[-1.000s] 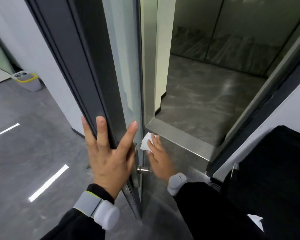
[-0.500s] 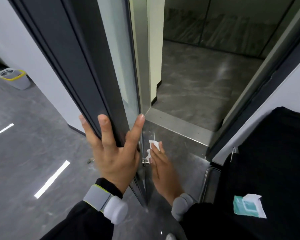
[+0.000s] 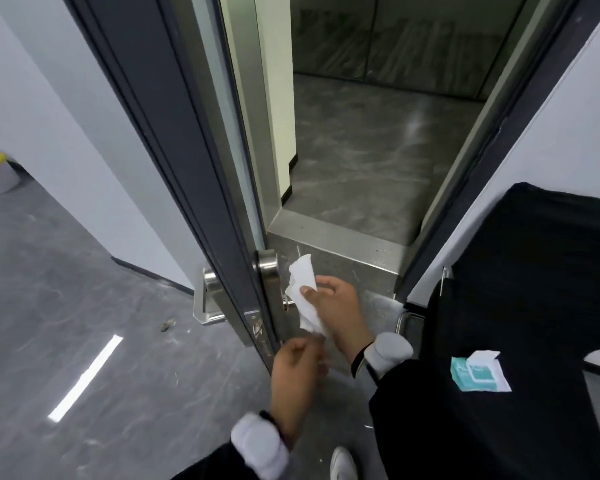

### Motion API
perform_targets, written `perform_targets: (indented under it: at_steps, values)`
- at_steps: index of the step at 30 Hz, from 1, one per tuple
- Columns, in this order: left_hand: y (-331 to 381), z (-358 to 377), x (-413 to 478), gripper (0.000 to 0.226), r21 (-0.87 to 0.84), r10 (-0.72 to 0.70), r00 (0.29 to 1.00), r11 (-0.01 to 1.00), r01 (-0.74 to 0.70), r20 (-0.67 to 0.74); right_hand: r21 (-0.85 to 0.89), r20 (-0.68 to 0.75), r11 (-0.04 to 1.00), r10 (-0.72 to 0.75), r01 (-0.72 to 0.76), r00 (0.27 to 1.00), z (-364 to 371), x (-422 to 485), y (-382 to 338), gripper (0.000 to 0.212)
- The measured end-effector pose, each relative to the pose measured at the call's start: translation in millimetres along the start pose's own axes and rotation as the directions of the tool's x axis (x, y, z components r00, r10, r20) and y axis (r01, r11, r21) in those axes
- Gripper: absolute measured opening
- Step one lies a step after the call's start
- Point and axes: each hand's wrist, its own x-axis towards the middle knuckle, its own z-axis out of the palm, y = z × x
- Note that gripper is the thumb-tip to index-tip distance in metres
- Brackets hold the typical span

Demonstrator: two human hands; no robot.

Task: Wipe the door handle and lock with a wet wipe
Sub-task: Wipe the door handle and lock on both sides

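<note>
- Your left hand (image 3: 297, 370) is off the door edge (image 3: 257, 327) now; half a second ago it was spread flat on the door, now it sits low, fingers curled, just under the wipe's bottom end.
- Can't tell whether it's pinching that bottom end; motion blur hides the contact.
- Your right hand (image 3: 336, 306) is pulled back a bit from the hardware, thumb and fingers pinching the wet wipe (image 3: 305, 292) mid-length.
- Wipe hangs stretched top to bottom, just beside the inner handle plate (image 3: 269, 271), not clearly touching it.
- Inner lever is mostly hidden behind the wipe and your right hand; only its stub at the plate shows.
- Outer handle (image 3: 205, 303) on the far face is fully exposed, nothing on it.
- Lock/latch plate (image 3: 257, 329) on the door edge also bare.
- My read: you're refolding or regripping the wipe, not wiping.
- Nobody's steadying the door, so it may swing once you press again.
- Wipe pack (image 3: 478, 372) sits on the black chair (image 3: 520, 271) at your right, near its front edge.
</note>
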Motion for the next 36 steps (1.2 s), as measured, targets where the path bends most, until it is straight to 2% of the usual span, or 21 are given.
perform_targets:
  at_steps: [1,2,3,6,9,10,12,13,16,19,21,23,26,27,30,36]
  values:
    - [-1.1,4.3,8.0,0.034,-0.172,-0.142,0.989,0.974,0.148,0.043,0.003,0.016,1.0,0.013,-0.013,1.0,-2.0,0.0,-2.1,0.029]
    - [-2.0,5.9,16.6,0.039,-0.268,-0.213,0.974,0.937,0.224,0.071,0.009,0.029,1.0,0.029,-0.029,0.999,-3.5,-1.0,-3.7,0.026]
    - [-3.6,5.9,26.3,0.042,-0.307,-0.228,0.971,0.921,0.24,0.075,0.029,0.039,0.998,0.047,-0.049,0.998,-3.2,0.1,-3.3,0.023]
    - [-5.8,7.4,40.9,0.041,-0.327,-0.17,0.985,0.933,0.153,-0.025,0.057,0.05,0.994,0.088,-0.091,0.995,0.0,-0.3,-3.3,0.019]
    - [-3.2,11.5,47.2,0.069,-0.371,-0.109,0.994,0.924,0.098,-0.009,0.099,0.072,0.989,0.099,-0.106,0.992,-2.0,-2.9,-5.4,0.016]
    - [-0.3,12.9,45.2,0.078,-0.418,-0.103,0.995,0.903,0.098,0.011,0.093,0.079,0.991,0.092,-0.099,0.993,-3.0,-5.1,-7.1,0.015]
    - [-6.0,17.4,44.5,0.087,-0.581,-0.161,0.983,0.794,0.18,0.085,0.068,0.092,0.993,0.088,-0.095,0.992,-3.1,-6.4,-8.1,0.015]
    - [-11.9,20.9,43.7,0.085,-0.618,-0.159,0.983,0.765,0.181,0.09,0.061,0.096,0.994,0.088,-0.094,0.991,-3.4,-5.6,-7.7,0.014]
    - [-21.8,28.3,37.3,0.074,-0.552,-0.149,0.989,0.823,0.135,0.019,0.041,0.133,0.992,0.111,-0.118,0.985,-5.4,-3.3,-7.1,0.012]
    - [-14.0,41.8,44.9,0.078,-0.466,-0.192,0.977,0.875,0.128,-0.092,0.008,0.208,0.983,0.178,-0.184,0.962,-11.9,6.4,-6.5,0.022]
    - [-9.2,45.3,53.6,0.086,-0.463,-0.234,0.949,0.879,0.114,-0.211,0.01,0.271,0.974,0.216,-0.227,0.938,-15.3,13.1,-7.2,0.019]
    - [-9.6,48.5,59.4,0.084,-0.517,-0.276,0.899,0.854,0.066,-0.341,-0.036,0.317,0.969,0.242,-0.243,0.917,-13.8,20.7,-12.4,0.012]
    - [-10.3,60.5,67.5,0.052,-0.613,-0.293,0.853,0.789,-0.04,-0.433,-0.102,0.409,0.972,0.236,-0.212,0.882,-14.7,32.6,-14.7,0.013]
    - [-9.4,67.9,69.9,0.049,-0.647,-0.313,0.825,0.758,-0.082,-0.471,-0.127,0.448,0.973,0.23,-0.193,0.864,-15.6,39.3,-20.5,0.012]
    - [-6.8,75.9,75.9,0.051,-0.679,-0.319,0.791,0.716,-0.159,-0.522,-0.124,0.461,0.973,0.229,-0.193,0.857,-14.9,50.0,-29.0,0.012]
    - [11.9,82.7,98.6,0.053,-0.74,-0.376,0.778,0.652,-0.164,-0.503,-0.154,0.463,0.972,0.23,-0.178,0.856,1.7,86.5,-52.7,0.019]
